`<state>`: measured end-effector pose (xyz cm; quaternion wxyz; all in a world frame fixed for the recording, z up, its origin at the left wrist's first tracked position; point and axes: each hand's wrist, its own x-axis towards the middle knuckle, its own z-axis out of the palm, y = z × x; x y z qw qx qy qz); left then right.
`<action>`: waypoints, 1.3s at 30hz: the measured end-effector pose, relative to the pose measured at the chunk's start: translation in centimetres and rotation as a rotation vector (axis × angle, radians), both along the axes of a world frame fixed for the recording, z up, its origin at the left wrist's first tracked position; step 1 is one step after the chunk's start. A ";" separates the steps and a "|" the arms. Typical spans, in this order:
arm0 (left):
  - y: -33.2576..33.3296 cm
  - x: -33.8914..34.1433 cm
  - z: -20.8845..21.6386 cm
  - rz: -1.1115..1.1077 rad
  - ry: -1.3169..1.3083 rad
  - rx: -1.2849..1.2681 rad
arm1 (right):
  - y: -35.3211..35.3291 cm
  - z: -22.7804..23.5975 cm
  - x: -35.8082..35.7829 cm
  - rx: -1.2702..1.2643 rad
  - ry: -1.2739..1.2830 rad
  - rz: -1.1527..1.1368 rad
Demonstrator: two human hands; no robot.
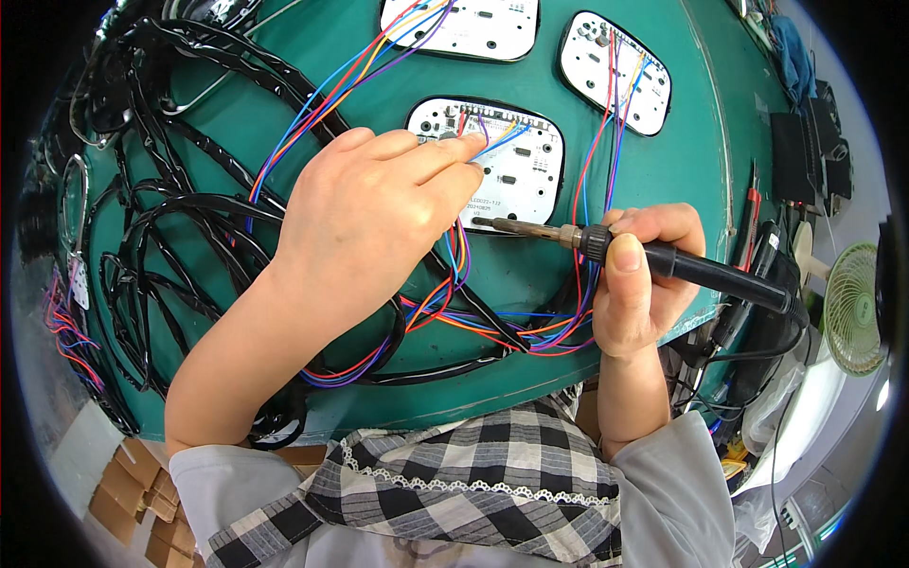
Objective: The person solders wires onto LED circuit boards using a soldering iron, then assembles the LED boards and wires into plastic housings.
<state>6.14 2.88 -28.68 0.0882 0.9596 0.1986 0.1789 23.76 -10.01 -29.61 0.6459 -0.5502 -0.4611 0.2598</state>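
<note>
Cables (175,204) in black sheathing tangle across the left of the frame, too knotted to count. My left hand (369,189), one of two, reaches to the centre, fingers bent over the middle circuit board (511,194); the fingertips meet its wires (500,142), but I cannot tell what they pinch. Three white circuit boards lie on the green tabletop (720,114): the top board (464,33) at upper centre, the middle one below it, and the upper-right board (620,80). Wires on the middle one come in four colours: red, purple, orange, blue. One soldering iron (592,244) points left, its tip at that board's lower edge, contact unclear. My right hand (653,275) wraps its black handle, thumb against fingers. A slip upward could burn my left fingers; a dip could melt wire insulation; a tug could strain a joint. One green fan (852,295) stands at far right.
</note>
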 end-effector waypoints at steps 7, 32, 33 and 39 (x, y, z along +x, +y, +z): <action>-0.2 -0.1 0.0 0.029 0.008 -0.043 | 0.3 0.0 -0.1 0.074 -0.029 -0.001; 0.7 0.0 0.4 0.020 -0.005 -0.043 | 5.2 1.3 2.0 0.014 0.030 -0.228; 0.8 0.0 0.4 0.018 -0.003 -0.051 | 5.2 0.9 2.1 -0.011 0.002 -0.226; 1.3 0.2 0.7 -0.003 0.021 -0.038 | 6.2 0.8 1.7 -0.003 0.053 -0.179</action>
